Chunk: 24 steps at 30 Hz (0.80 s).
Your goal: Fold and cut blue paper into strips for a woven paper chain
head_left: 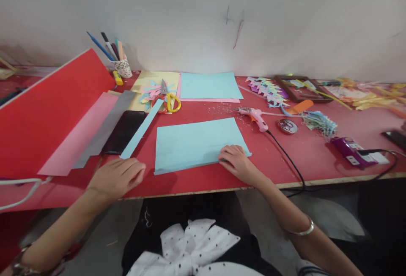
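Observation:
A light blue paper sheet (193, 143) lies in front of me, with a narrow fold or crease along its near edge. My right hand (237, 164) is on its near right corner, fingers bent and pressed together on the paper. To the left, my left hand (117, 176) rests at the table's front with its fingers curled in; nothing shows in them. Just beyond its knuckles is the lower end of a light blue paper strip (142, 130). The strip slants up past a black phone (125, 131) to yellow-and-red-handled scissors (173, 102).
A pink glue gun (255, 117) with a black cord lies right of the sheet, near a round tin (287, 126). More blue paper (211, 85) lies behind. A red board (57, 111) and pen cup (122, 66) stand left. A purple power strip (352, 151) sits right.

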Each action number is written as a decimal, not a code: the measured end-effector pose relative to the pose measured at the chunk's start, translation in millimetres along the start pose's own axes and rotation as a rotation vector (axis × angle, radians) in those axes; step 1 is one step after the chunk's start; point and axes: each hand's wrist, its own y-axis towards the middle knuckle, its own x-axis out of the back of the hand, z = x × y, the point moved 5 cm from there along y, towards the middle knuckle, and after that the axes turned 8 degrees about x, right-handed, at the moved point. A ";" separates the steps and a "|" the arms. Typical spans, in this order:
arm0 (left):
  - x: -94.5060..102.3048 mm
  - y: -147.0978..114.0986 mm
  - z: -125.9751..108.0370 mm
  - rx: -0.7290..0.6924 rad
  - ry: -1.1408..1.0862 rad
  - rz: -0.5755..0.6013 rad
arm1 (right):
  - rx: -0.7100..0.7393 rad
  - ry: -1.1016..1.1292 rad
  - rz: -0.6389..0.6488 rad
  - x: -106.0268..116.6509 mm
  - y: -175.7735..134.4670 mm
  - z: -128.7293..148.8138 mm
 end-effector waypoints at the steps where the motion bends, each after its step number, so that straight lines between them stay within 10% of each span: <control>1: -1.3 5.6 -6.6 0.019 -0.023 -0.007 | -0.013 0.004 -0.003 0.7 -0.2 0.9; 12: -26.6 56.4 -62.5 -0.214 0.061 0.186 | -0.116 -0.231 -0.136 9.1 19.1 6.2; 24: -0.5 73.8 -52.3 -0.210 -0.165 0.288 | 0.503 -0.493 -0.471 12.4 55.7 81.8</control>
